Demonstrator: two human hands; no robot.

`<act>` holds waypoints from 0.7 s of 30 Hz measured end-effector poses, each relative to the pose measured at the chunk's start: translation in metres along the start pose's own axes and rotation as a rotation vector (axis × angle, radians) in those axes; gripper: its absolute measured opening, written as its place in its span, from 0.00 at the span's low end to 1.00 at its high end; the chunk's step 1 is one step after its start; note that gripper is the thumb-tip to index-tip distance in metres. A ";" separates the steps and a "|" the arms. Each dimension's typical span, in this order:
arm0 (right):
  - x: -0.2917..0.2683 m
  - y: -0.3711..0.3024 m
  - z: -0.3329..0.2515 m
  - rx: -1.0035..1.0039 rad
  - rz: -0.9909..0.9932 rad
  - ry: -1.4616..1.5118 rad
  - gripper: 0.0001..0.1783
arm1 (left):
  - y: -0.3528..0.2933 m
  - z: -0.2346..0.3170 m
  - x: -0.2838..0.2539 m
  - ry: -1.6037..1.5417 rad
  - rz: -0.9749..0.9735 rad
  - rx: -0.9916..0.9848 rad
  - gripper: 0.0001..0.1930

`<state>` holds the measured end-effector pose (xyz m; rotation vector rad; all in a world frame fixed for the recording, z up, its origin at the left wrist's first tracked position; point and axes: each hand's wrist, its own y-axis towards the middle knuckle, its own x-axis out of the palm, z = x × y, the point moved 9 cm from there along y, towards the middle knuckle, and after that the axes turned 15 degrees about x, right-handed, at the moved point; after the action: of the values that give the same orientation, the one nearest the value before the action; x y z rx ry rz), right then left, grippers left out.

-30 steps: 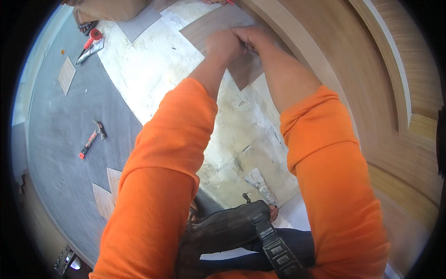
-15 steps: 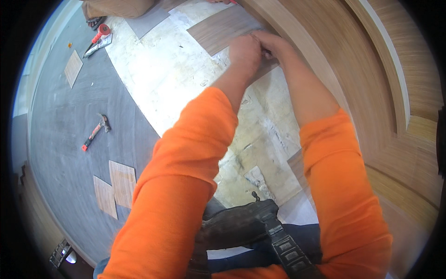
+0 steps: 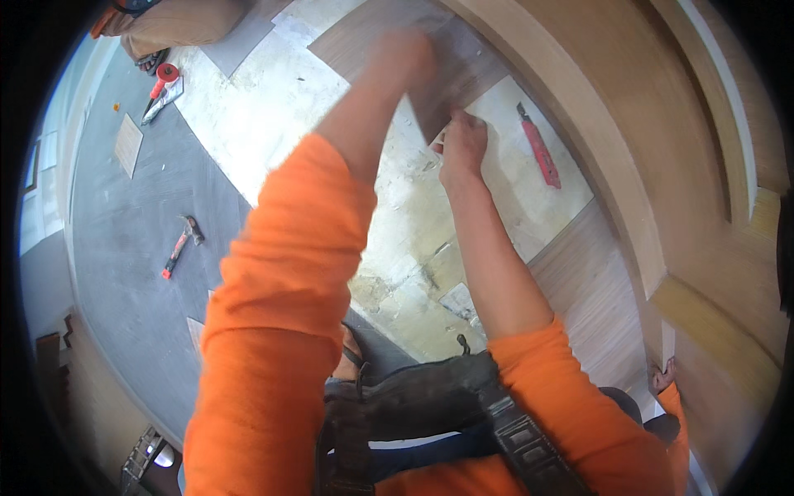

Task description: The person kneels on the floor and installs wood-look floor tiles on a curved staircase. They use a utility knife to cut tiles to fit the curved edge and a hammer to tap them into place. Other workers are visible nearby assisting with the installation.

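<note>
My right hand (image 3: 463,145) pinches the near corner of the grey-brown vinyl plank (image 3: 413,50) lying on the bare subfloor (image 3: 273,107) beside the wooden door frame (image 3: 595,124); my left hand (image 3: 405,58) is blurred on the plank, so its grip I cannot tell. I judge that the plank could skew against the frame, or my wrist brush the red utility knife (image 3: 538,153) just beside it. I see no packages, labels or signs.

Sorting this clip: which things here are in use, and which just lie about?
In use: left hand and right hand on the plank; bare subfloor.
Lying about: red knife, hammer, red tool, offcut.
</note>
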<state>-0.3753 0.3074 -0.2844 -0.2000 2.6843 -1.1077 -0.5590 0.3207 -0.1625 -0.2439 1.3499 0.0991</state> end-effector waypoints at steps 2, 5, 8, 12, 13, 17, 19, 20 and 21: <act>-0.010 -0.011 0.006 -0.115 0.053 -0.067 0.26 | 0.006 0.008 -0.016 -0.141 -0.229 -0.063 0.18; 0.010 -0.064 -0.065 -0.380 -0.022 -0.253 0.27 | -0.013 0.001 -0.022 -0.039 -0.177 -0.036 0.17; 0.064 -0.016 -0.147 -0.445 -0.064 -0.758 0.28 | -0.008 0.005 -0.018 -0.050 -0.026 -0.033 0.15; 0.105 0.004 -0.139 -0.006 -0.470 -1.008 0.23 | -0.019 -0.001 -0.013 -0.087 -0.032 -0.106 0.14; 0.107 0.012 -0.138 0.018 -0.503 -0.967 0.20 | -0.017 0.004 -0.013 -0.033 -0.026 -0.099 0.14; 0.094 0.014 -0.131 0.053 -0.664 -0.758 0.16 | -0.020 0.039 -0.023 0.071 -0.014 -0.079 0.13; 0.082 -0.001 -0.134 0.013 -0.708 -0.648 0.15 | -0.028 0.052 -0.032 0.068 0.022 -0.068 0.12; 0.076 -0.004 -0.135 -0.013 -0.699 -0.600 0.15 | -0.029 0.057 -0.033 0.062 0.054 -0.056 0.12; 0.071 -0.006 -0.134 -0.031 -0.684 -0.549 0.14 | -0.031 0.062 -0.033 0.051 0.080 -0.037 0.11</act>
<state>-0.4785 0.3790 -0.1996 -1.2919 2.1603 -0.9628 -0.5006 0.3071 -0.1147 -0.2255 1.4100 0.1860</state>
